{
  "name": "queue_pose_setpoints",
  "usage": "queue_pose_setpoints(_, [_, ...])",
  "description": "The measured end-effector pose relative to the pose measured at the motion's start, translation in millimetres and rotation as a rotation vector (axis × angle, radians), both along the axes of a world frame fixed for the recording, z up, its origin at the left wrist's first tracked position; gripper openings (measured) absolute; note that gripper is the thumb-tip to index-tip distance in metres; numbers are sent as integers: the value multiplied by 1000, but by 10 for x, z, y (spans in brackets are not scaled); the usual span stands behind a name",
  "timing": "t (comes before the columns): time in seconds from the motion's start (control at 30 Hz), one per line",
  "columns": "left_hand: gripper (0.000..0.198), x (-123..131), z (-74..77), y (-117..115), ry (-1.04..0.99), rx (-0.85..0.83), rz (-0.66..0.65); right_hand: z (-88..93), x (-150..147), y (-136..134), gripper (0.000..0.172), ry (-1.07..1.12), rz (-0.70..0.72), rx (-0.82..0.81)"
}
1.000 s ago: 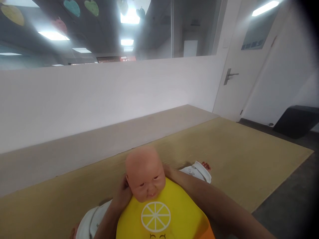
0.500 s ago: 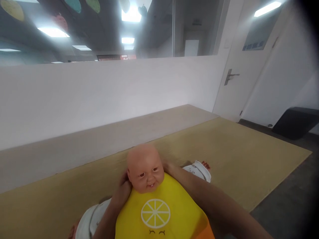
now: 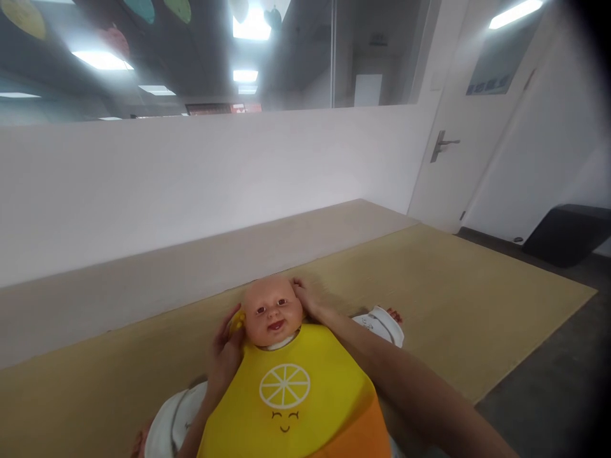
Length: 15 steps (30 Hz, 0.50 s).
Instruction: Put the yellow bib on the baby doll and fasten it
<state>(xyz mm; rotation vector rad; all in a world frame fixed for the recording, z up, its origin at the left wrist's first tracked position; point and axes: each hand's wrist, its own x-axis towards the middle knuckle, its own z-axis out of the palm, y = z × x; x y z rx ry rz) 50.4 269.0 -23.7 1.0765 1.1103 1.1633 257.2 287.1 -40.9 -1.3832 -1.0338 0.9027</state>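
Observation:
A baby doll [image 3: 272,304] lies on its back on the table, its head towards the wall, in white clothes. Over its chest spreads a yellow bib [image 3: 329,362] with a lemon-slice print and an orange pocket. My left hand [image 3: 228,343] is beside the left of the doll's head, its fingers closed on a knobbly yellow strap end of the bib. At the other side of the head is my right hand [image 3: 307,298], fingers curled around behind it; what they hold is hidden. The doll's white sleeves [image 3: 382,326] stretch out to both sides.
The yellowish tabletop [image 3: 443,280] runs to an edge on the right. Behind it are a pale ledge [image 3: 305,238] and a white wall [image 3: 191,172] under a window. A white door [image 3: 453,172] and a black object [image 3: 568,235] stand at the right.
The doll's head has tipped back and the bib has shifted slightly left. My right hand has moved up beside the head. The yellow strap end now shows at my left hand.

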Motion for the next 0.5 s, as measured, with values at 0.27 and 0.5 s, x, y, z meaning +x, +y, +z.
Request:
queue_pose_setpoints(0.27, [59, -12, -5, 34, 123, 45, -71, -25, 62, 26, 22, -193, -31, -16])
queue_pose_setpoints(0.5, [60, -15, -3, 38, 202, 58, -88, 19, 78, -14, 25, -366, -31, -82])
